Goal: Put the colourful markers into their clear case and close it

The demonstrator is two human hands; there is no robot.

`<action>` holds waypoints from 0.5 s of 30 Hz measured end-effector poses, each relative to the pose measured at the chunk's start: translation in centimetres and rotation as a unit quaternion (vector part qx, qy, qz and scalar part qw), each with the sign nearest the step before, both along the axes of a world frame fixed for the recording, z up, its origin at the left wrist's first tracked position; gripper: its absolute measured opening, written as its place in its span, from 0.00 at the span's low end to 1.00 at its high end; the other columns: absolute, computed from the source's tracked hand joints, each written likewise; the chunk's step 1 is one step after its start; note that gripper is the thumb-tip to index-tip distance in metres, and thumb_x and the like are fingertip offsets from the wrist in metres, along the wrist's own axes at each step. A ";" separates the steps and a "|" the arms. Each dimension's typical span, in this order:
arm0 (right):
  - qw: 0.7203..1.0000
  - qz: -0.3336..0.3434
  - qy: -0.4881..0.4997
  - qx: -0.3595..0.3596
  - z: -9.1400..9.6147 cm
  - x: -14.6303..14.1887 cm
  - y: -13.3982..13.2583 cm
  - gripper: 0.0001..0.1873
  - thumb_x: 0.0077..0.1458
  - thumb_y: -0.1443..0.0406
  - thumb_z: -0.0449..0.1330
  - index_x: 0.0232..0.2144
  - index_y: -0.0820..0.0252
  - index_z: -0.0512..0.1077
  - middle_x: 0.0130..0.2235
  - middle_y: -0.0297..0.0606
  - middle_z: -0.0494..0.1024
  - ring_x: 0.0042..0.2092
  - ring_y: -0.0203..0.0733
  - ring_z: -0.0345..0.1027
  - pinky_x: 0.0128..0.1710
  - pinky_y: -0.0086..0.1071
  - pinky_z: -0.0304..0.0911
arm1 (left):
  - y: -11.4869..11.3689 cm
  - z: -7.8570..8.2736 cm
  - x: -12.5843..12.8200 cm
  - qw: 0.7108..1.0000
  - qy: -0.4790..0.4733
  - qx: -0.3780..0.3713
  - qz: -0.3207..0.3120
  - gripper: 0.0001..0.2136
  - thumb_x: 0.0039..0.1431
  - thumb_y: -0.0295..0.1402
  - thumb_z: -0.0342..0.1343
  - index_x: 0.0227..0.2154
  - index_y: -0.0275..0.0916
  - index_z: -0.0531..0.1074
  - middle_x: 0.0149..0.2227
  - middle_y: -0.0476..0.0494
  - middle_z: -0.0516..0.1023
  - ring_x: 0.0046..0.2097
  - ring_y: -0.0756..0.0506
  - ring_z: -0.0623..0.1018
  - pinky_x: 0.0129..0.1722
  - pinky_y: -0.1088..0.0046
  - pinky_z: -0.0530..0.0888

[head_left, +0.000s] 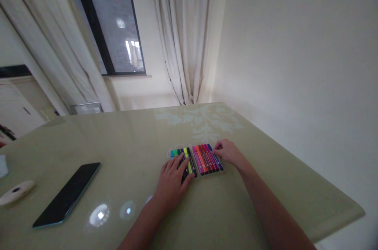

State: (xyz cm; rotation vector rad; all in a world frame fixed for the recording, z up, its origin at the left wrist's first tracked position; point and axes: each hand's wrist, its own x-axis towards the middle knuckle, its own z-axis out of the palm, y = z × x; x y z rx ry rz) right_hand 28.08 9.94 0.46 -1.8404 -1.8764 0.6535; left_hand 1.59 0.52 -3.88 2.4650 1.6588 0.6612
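Observation:
A clear plastic marker case (198, 176) lies unfolded on the table, with a row of coloured markers in each half. My left hand (174, 179) rests over the left half, fingers spread across the blue, green, yellow and black markers and partly hiding them. In the right half sit pink, orange, red and purple markers, with a blue marker (219, 162) at the outer right edge. My right hand (228, 151) is beside that edge, its thumb and fingers pinched at the upper part of the blue marker. The fingertips partly cover it.
A dark tablet or phone (69, 195) lies to the left on the glossy green table (118, 139). Farther left are a white oval object (17, 192) and a pale item (2, 166) at the frame's edge. A wall (295, 45) runs along the right side.

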 end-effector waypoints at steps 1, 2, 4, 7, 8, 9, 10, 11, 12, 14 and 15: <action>1.000 -0.001 -0.020 0.009 0.0 0.1 0.1 0.06 0.49 0.68 0.70 0.24 0.61 0.77 0.27 0.38 0.80 0.30 0.38 0.72 0.29 0.27 0.59 | 0.0 0.0 0.0 1.000 -0.004 -0.003 -0.001 0.26 0.69 0.49 0.47 0.65 0.47 0.63 0.69 0.43 0.63 0.68 0.37 0.63 0.66 0.50 0.60; 0.999 -0.002 -0.030 0.012 0.1 0.1 0.1 0.07 0.48 0.67 0.71 0.23 0.61 0.76 0.27 0.38 0.80 0.31 0.38 0.71 0.28 0.27 0.59 | 0.1 -0.1 0.0 1.000 -0.009 -0.005 0.000 0.26 0.69 0.49 0.47 0.65 0.47 0.63 0.69 0.43 0.63 0.68 0.37 0.63 0.66 0.50 0.60; 1.000 -0.007 -0.017 -0.010 0.2 0.2 0.1 0.09 0.50 0.67 0.70 0.23 0.61 0.75 0.25 0.36 0.78 0.29 0.37 0.71 0.27 0.27 0.58 | 0.2 -0.1 -0.1 1.000 -0.025 -0.010 0.003 0.26 0.69 0.50 0.47 0.65 0.46 0.64 0.69 0.42 0.63 0.67 0.37 0.63 0.66 0.49 0.60; 0.996 -0.024 0.039 -0.071 0.1 0.3 0.0 0.12 0.54 0.66 0.69 0.23 0.61 0.72 0.20 0.34 0.74 0.23 0.35 0.68 0.23 0.26 0.58 | 0.3 -0.1 -0.2 0.999 -0.050 -0.012 0.013 0.26 0.68 0.49 0.49 0.63 0.43 0.65 0.68 0.39 0.65 0.67 0.37 0.65 0.66 0.50 0.61; 0.994 -0.033 0.055 -0.084 0.0 0.3 0.0 0.13 0.55 0.65 0.69 0.23 0.61 0.71 0.19 0.33 0.74 0.21 0.35 0.68 0.22 0.26 0.59 | 0.3 -0.1 -0.2 0.998 -0.055 -0.011 0.016 0.26 0.68 0.48 0.50 0.63 0.42 0.65 0.67 0.39 0.65 0.67 0.37 0.65 0.66 0.50 0.61; 0.993 -0.039 0.065 -0.089 -0.1 0.3 0.0 0.14 0.55 0.65 0.69 0.22 0.61 0.70 0.19 0.33 0.73 0.20 0.35 0.68 0.21 0.26 0.59 | 0.3 -0.1 -0.2 0.998 -0.058 -0.010 0.017 0.26 0.68 0.48 0.50 0.63 0.42 0.65 0.67 0.38 0.65 0.67 0.37 0.65 0.66 0.51 0.61; 0.993 -0.039 0.070 -0.089 -0.3 0.4 0.0 0.14 0.55 0.65 0.69 0.22 0.61 0.70 0.18 0.33 0.73 0.20 0.35 0.68 0.21 0.25 0.59 | 0.3 -0.1 -0.2 0.998 -0.057 -0.009 0.018 0.25 0.68 0.48 0.50 0.63 0.42 0.65 0.67 0.38 0.66 0.67 0.37 0.65 0.66 0.51 0.61; 0.993 -0.037 0.072 -0.087 -0.4 0.5 0.1 0.14 0.54 0.65 0.70 0.22 0.61 0.70 0.18 0.33 0.73 0.20 0.35 0.68 0.21 0.25 0.59 | 0.3 -0.1 -0.2 0.998 -0.055 -0.008 0.018 0.25 0.68 0.47 0.50 0.63 0.42 0.66 0.67 0.38 0.66 0.67 0.37 0.65 0.66 0.51 0.61; 0.993 -0.031 0.074 -0.089 -0.5 0.6 0.2 0.14 0.54 0.64 0.70 0.23 0.61 0.71 0.18 0.33 0.74 0.20 0.34 0.68 0.21 0.25 0.60 | 0.3 -0.2 -0.2 0.998 -0.053 -0.008 0.016 0.25 0.68 0.47 0.50 0.63 0.42 0.66 0.67 0.38 0.65 0.67 0.37 0.65 0.66 0.51 0.61; 0.991 -0.018 0.086 -0.104 -0.6 0.9 0.4 0.13 0.55 0.63 0.69 0.23 0.62 0.73 0.19 0.34 0.75 0.21 0.35 0.69 0.21 0.24 0.61 | 0.3 -0.3 -0.2 0.999 -0.052 -0.005 0.015 0.25 0.68 0.47 0.49 0.63 0.42 0.66 0.67 0.38 0.65 0.67 0.37 0.65 0.66 0.51 0.62; 0.989 -0.013 0.097 -0.115 -0.6 1.0 0.5 0.13 0.56 0.62 0.69 0.23 0.63 0.74 0.19 0.34 0.75 0.21 0.35 0.70 0.22 0.24 0.63 | 0.4 -0.3 -0.3 0.998 -0.055 -0.001 0.020 0.25 0.68 0.47 0.49 0.63 0.41 0.65 0.67 0.38 0.65 0.67 0.38 0.64 0.66 0.51 0.62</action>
